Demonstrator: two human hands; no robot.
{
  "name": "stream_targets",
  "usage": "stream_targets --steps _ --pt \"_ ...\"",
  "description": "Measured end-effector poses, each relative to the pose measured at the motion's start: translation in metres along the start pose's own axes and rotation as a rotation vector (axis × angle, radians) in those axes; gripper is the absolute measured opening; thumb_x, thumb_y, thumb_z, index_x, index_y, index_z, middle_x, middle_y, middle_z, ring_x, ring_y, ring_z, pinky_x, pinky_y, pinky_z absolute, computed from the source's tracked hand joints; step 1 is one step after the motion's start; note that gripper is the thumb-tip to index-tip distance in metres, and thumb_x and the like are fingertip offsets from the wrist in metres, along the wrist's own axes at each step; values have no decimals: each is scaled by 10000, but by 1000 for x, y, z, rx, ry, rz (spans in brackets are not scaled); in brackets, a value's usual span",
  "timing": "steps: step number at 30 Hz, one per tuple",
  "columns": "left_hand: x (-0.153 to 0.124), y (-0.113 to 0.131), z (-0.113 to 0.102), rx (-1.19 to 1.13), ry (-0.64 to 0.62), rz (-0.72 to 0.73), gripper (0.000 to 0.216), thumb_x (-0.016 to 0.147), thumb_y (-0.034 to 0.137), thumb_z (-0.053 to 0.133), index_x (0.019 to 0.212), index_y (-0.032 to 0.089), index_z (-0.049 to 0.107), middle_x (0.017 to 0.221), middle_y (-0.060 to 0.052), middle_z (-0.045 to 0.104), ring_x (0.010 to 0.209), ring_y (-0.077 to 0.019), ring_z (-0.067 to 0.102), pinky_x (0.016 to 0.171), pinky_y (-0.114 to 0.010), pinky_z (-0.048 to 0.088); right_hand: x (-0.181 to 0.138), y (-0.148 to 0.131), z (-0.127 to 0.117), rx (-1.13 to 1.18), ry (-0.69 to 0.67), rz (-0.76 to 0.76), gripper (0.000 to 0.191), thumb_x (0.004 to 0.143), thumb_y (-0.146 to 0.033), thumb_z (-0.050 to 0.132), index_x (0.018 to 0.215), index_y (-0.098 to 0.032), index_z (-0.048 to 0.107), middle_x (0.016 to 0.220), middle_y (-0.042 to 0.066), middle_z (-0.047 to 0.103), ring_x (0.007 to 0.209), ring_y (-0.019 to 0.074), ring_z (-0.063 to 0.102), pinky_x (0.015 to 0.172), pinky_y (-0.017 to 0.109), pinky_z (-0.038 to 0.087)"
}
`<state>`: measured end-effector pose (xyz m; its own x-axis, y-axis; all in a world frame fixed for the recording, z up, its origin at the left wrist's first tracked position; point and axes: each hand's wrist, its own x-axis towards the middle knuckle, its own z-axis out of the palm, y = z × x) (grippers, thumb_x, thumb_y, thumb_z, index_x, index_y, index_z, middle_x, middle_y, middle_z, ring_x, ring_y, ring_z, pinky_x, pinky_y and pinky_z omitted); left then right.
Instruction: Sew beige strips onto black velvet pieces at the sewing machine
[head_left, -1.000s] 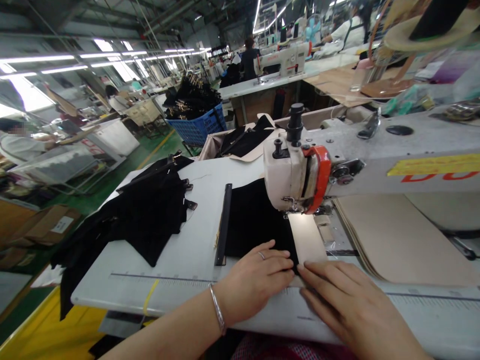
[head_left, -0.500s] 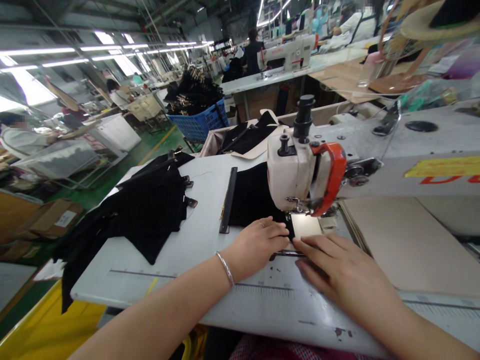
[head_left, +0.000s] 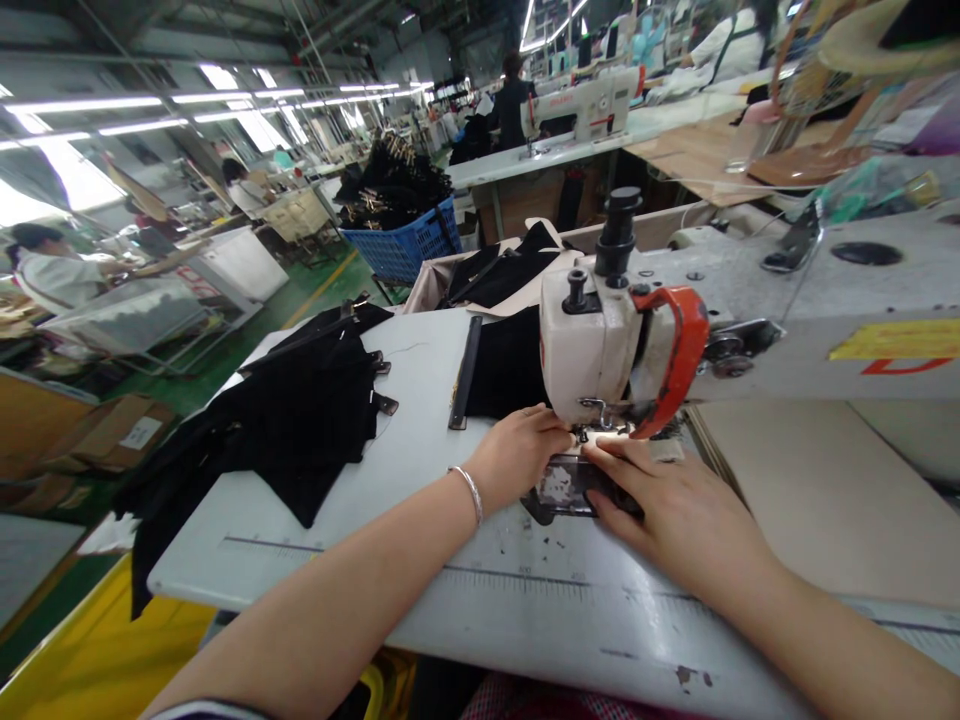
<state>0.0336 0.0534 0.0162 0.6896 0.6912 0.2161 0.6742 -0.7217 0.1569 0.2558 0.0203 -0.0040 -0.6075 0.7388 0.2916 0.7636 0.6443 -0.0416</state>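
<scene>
My left hand point(head_left: 517, 452) lies with curled fingers pressed on the near edge of a black fabric piece point(head_left: 504, 366) just left of the sewing machine head point(head_left: 600, 345). My right hand point(head_left: 675, 500) rests flat, fingers stretched toward the needle, on the machine bed beside the metal needle plate point(head_left: 559, 487). The fabric runs away under the presser foot and behind the machine head. A black strip point(head_left: 463, 372) lies along the fabric's left edge. A silver bracelet sits on my left wrist.
A heap of black fabric pieces point(head_left: 300, 425) covers the left of the white table point(head_left: 420, 470). A tan board point(head_left: 817, 500) lies right of the needle. A blue basket point(head_left: 401, 250) of dark goods stands beyond. Other people sit at machines farther off.
Both hands have slid forward toward the needle, pushing the black fabric away under the presser foot. The pale piece under my right hand is gone from view and the needle plate now shows.
</scene>
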Motion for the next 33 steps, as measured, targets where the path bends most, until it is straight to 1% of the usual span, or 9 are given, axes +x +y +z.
stream_targets --steps 7,15,21,23,25,27,29,31,33 --pt "2 -2 1 -13 30 -39 211 909 109 500 995 174 681 1069 -41 682 1052 -195 593 991 -327 455 2 2 5 26 47 -2 460 926 -424 461 1319 -196 533 1104 107 664 1006 278 595 851 461 462" --pt "2 -1 1 -38 23 -83 224 907 102 500 1010 183 682 1080 -33 679 1065 -194 589 985 -327 463 2 0 3 41 32 18 444 931 -391 459 1324 -192 519 1142 110 650 1077 282 571 888 470 444" --pt "-1 0 4 -79 26 -55 223 901 101 508 996 183 692 1122 -31 675 1079 -178 592 999 -311 468 -1 -2 3 45 105 -27 362 928 -368 476 1245 -219 566 1261 61 592 1025 245 584 866 431 458" --pt "-1 0 5 -82 17 -88 220 889 95 521 991 183 695 1121 -39 675 1068 -180 599 985 -318 484 -1 -2 3 46 118 -24 367 925 -354 482 1252 -208 560 1274 58 583 1039 246 576 878 430 462" --pt "-2 1 6 -106 41 -143 214 889 96 524 985 177 696 1097 -46 680 1050 -176 610 964 -311 502 -1 -2 4 45 115 -12 378 926 -332 478 1273 -199 545 1276 59 582 1071 248 563 903 436 462" --pt "-5 2 5 -169 96 -191 190 894 147 557 1030 177 686 1105 -48 672 1051 -167 612 957 -293 508 -2 -2 7 44 114 -10 392 924 -313 475 1294 -198 532 1276 59 583 1096 249 552 932 445 460" --pt "-9 2 3 -228 144 -202 255 884 234 613 1132 194 650 1171 -46 641 1101 -168 590 979 -290 493 -5 -1 12 39 132 -11 404 915 -300 482 1305 -202 527 1266 65 587 1111 248 548 958 452 458" --pt "-12 -4 2 -228 161 -167 316 884 313 627 1186 221 624 1231 -43 608 1151 -172 557 1015 -305 466 -8 0 19 20 175 -14 421 902 -296 493 1312 -202 525 1246 78 594 1120 253 551 965 457 467" --pt "-9 -18 3 -137 148 -110 271 918 343 577 1155 231 644 1239 -46 602 1159 -174 549 1026 -322 452 -10 3 27 -21 246 -36 443 885 -305 506 1313 -194 527 1213 99 607 1112 273 565 930 464 499"
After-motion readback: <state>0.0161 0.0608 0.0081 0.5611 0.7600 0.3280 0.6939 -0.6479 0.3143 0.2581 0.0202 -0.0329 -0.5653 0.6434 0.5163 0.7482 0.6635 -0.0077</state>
